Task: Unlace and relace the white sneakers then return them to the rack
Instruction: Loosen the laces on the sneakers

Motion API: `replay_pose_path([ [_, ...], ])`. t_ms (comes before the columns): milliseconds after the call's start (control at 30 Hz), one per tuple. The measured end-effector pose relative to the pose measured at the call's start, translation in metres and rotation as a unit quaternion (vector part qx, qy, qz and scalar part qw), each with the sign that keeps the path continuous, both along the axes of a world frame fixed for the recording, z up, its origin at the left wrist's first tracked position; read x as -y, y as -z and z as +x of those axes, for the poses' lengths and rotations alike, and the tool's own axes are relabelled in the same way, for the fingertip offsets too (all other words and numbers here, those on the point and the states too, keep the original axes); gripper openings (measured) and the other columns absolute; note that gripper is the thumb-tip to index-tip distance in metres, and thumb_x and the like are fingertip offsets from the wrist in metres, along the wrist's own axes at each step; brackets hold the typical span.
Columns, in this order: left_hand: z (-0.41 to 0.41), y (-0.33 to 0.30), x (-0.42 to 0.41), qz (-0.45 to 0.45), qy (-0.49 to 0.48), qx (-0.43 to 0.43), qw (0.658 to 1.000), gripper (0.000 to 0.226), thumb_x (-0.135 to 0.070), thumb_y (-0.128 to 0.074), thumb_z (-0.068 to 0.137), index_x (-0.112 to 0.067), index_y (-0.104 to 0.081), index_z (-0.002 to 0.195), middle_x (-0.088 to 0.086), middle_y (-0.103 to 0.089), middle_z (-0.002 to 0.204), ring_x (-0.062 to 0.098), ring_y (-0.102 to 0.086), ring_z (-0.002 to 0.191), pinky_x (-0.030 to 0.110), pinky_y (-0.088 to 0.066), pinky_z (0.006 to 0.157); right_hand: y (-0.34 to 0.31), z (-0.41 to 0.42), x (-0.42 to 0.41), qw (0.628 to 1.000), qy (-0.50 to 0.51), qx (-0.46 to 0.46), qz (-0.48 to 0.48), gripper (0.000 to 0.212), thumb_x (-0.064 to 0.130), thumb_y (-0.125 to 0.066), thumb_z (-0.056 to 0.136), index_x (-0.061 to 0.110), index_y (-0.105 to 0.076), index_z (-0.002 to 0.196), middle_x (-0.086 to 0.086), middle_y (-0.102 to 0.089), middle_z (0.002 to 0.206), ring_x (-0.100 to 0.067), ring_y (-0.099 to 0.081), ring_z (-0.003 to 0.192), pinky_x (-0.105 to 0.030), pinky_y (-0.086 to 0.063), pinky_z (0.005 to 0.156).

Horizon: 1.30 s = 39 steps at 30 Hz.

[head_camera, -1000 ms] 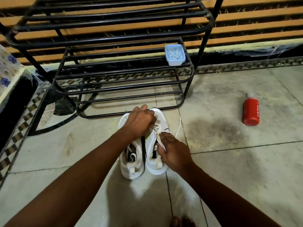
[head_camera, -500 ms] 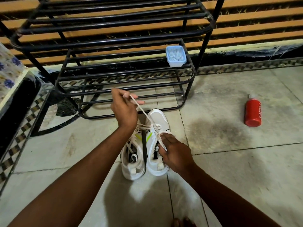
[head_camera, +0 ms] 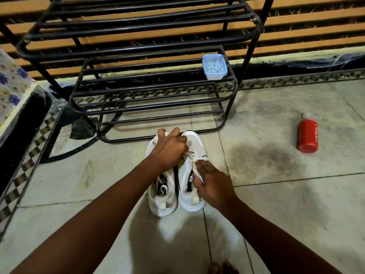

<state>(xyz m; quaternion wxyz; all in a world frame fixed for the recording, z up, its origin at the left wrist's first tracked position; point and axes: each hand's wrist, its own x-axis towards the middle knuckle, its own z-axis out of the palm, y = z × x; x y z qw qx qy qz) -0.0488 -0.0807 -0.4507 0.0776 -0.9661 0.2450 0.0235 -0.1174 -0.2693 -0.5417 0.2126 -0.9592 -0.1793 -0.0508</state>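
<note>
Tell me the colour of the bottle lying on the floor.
Red bottle with white lettering, clearest in the head view.

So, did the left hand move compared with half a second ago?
Yes. The left hand came down and toward the person, from in front of the lowest bar of the black rack back onto the white sneakers.

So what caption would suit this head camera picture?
Both hands, left and right, work the laces of white sneakers on the floor before a black rack.

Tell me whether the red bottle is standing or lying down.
Lying down: the red bottle rests on its side on the floor tiles, cap end toward the wall.
</note>
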Motion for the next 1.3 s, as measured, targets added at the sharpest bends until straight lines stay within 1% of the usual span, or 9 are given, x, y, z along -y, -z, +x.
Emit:
replay_pose_path([
  [200,0.000,0.008,-0.002,-0.146,-0.028,0.131,0.980,0.024,-0.012,-0.081,0.064,-0.024,-0.074,0.083,-0.012,-0.053,0.092,0.020,-0.041,0.101,0.042,-0.017,0.079,0.000,-0.004,0.001,1.000,0.012,-0.008,0.026,0.055,0.046,-0.042,0.093,0.019,-0.060,0.137,0.002,-0.061,0.138,-0.017,-0.063,0.121,-0.032,-0.059,0.081],
  [433,-0.017,0.011,-0.012,-0.368,-0.159,0.187,0.897,0.030,-0.027,-0.043,0.086,-0.014,-0.070,0.087,-0.003,-0.049,0.093,0.024,-0.047,0.095,0.044,-0.032,0.080,-0.007,-0.004,0.000,0.998,0.015,-0.041,0.036,0.060,0.048,-0.040,0.090,0.024,-0.055,0.142,0.007,-0.056,0.145,-0.015,-0.061,0.124,-0.028,-0.053,0.089],
  [567,-0.019,0.026,-0.004,-0.513,-0.161,0.094,0.838,0.014,-0.003,-0.051,0.097,-0.008,-0.061,0.089,0.003,-0.056,0.098,0.018,-0.057,0.091,0.048,-0.049,0.076,-0.014,-0.003,-0.001,0.994,0.035,-0.064,0.078,0.066,0.050,-0.037,0.083,0.027,-0.055,0.143,0.010,-0.056,0.145,-0.015,-0.060,0.124,-0.028,-0.048,0.098],
  [700,-0.017,0.022,0.005,-0.667,-0.181,-0.079,0.718,0.020,-0.014,-0.047,0.110,-0.007,-0.051,0.091,0.010,-0.075,0.096,0.028,-0.074,0.093,0.047,-0.059,0.082,-0.017,0.001,-0.004,0.987,0.068,-0.058,0.131,0.050,0.038,-0.052,0.083,0.029,-0.058,0.132,0.003,-0.071,0.117,-0.023,-0.068,0.099,-0.030,-0.052,0.081],
  [800,-0.015,0.026,0.008,-0.570,-0.155,-0.074,0.804,0.030,-0.028,-0.041,0.112,-0.006,-0.046,0.091,0.009,-0.063,0.076,0.024,-0.063,0.072,0.038,-0.050,0.067,-0.017,0.007,-0.004,0.986,0.092,-0.042,0.135,0.034,0.032,-0.061,0.091,0.028,-0.064,0.124,0.001,-0.075,0.094,-0.024,-0.070,0.083,-0.025,-0.046,0.068],
  [900,-0.006,0.040,0.006,-0.397,-0.092,-0.075,0.910,0.020,-0.022,-0.046,0.107,-0.016,-0.047,0.088,0.002,-0.050,0.082,0.022,-0.048,0.078,0.037,-0.038,0.070,-0.017,0.016,-0.002,0.981,0.113,-0.039,0.156,0.024,0.032,-0.063,0.096,0.025,-0.070,0.117,0.001,-0.075,0.083,-0.023,-0.069,0.073,-0.020,-0.036,0.065],
  [1033,-0.001,0.047,0.007,-0.335,-0.103,-0.116,0.929,0.008,-0.011,-0.064,0.093,-0.017,-0.067,0.097,0.001,-0.053,0.096,0.026,-0.059,0.097,0.030,-0.044,0.082,-0.017,0.018,-0.006,0.982,0.125,-0.040,0.134,0.026,0.035,-0.061,0.096,0.025,-0.070,0.119,-0.005,-0.075,0.086,-0.029,-0.069,0.078,-0.025,-0.037,0.065],
  [1167,-0.002,0.043,0.015,-0.277,-0.117,-0.104,0.948,0.017,-0.021,-0.068,0.091,-0.028,-0.063,0.106,0.000,-0.058,0.103,0.026,-0.060,0.105,0.038,-0.052,0.082,-0.017,0.014,-0.009,0.983,0.128,-0.036,0.125,0.030,0.036,-0.058,0.097,0.025,-0.067,0.123,-0.006,-0.076,0.087,-0.031,-0.070,0.080,-0.032,-0.049,0.069],
  [1300,-0.004,0.038,0.025,-0.203,-0.143,-0.088,0.965,0.010,-0.026,-0.069,0.087,-0.033,-0.065,0.094,-0.007,-0.048,0.101,0.027,-0.055,0.107,0.043,-0.053,0.084,-0.016,0.014,-0.006,0.982,0.124,-0.008,0.141,0.035,0.043,-0.049,0.096,0.023,-0.069,0.117,-0.002,-0.075,0.079,-0.028,-0.070,0.072,-0.026,-0.040,0.063],
])
